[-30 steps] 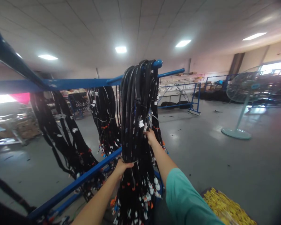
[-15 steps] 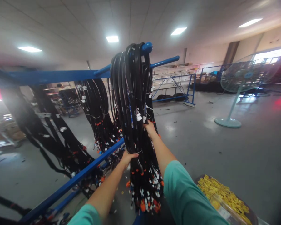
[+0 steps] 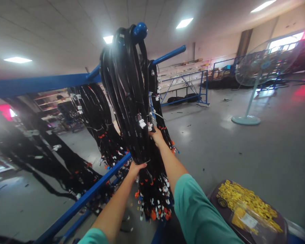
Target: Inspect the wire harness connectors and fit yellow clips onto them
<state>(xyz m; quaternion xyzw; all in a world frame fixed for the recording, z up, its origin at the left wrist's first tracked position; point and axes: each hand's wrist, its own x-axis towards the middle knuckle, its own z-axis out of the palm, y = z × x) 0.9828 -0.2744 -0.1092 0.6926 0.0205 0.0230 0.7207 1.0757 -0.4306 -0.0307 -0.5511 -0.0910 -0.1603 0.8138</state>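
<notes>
A thick bundle of black wire harnesses hangs over a blue rack arm in front of me. Its lower end fans out into many white and orange connectors. My left hand grips the bundle low down, by a thin white tie, with the thumb across the front and the fingers hidden behind. Higher up, my right hand is closed round the right side of the bundle, just below some white connectors; its fingertips are partly hidden.
More harness bundles hang on the blue rack to the left. A lower blue bar slants past my left arm. At lower right, yellow parts lie on a dark round-cornered surface with a clear bag. A standing fan is beyond.
The view has shifted, so the rack arm and bundle top appear further left and higher. Both hands keep their hold on the bundle. More of the yellow parts shows.
</notes>
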